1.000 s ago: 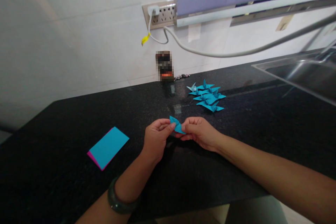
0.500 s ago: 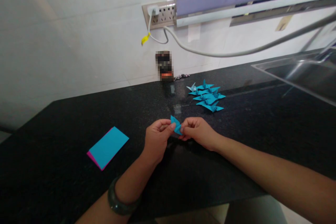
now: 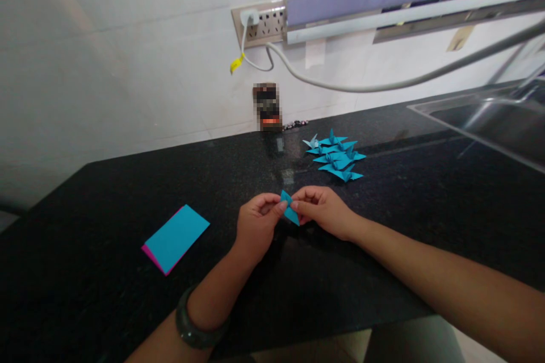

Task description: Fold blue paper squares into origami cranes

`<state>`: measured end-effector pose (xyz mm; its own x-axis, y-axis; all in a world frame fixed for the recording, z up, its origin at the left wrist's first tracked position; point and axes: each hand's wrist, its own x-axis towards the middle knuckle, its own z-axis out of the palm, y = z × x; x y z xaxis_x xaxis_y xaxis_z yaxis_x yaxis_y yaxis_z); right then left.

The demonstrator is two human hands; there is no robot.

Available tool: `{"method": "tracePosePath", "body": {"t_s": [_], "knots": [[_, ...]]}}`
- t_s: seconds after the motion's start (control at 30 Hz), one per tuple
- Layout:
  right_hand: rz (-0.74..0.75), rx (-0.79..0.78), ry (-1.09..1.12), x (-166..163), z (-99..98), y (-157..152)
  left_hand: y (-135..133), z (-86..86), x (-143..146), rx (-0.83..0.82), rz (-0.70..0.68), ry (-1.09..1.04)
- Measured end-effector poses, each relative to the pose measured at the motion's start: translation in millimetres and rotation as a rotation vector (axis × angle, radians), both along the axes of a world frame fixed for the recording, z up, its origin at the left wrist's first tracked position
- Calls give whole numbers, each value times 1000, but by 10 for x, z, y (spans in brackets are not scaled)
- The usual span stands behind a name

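Observation:
Both my hands meet over the middle of a black stone counter (image 3: pixel 383 249). My left hand (image 3: pixel 255 228) and my right hand (image 3: pixel 322 211) pinch a small folded piece of blue paper (image 3: pixel 290 210) between thumbs and fingertips, each from its own side. The piece is pointed and mostly hidden by my fingers. A dark bangle (image 3: pixel 193 326) sits on my left wrist.
A stack of blue and pink paper sheets (image 3: pixel 174 238) lies to the left. Several folded blue paper pieces (image 3: pixel 336 156) lie in a pile behind my hands. A small dark object (image 3: pixel 267 106) stands by the wall under a socket strip (image 3: pixel 259 24). A steel sink (image 3: pixel 489 119) is at right.
The paper piece has been folded narrower between my fingers, and my hands have drawn a little closer together. Nothing else on the counter has moved.

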<state>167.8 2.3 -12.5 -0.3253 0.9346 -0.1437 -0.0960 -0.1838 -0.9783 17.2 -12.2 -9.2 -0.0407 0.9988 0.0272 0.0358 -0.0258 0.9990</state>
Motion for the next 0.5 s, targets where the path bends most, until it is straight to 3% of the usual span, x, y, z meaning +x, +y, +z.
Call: {"method": "tracePosePath", "body": {"t_s": [0.3,0.5], "knots": [[-67,-180,192,16,-19,18,-1,7,-7,33,-122,-89],[-121,-214,227,25,-4,15,-17,33,13,-35,-137,-154]]}}
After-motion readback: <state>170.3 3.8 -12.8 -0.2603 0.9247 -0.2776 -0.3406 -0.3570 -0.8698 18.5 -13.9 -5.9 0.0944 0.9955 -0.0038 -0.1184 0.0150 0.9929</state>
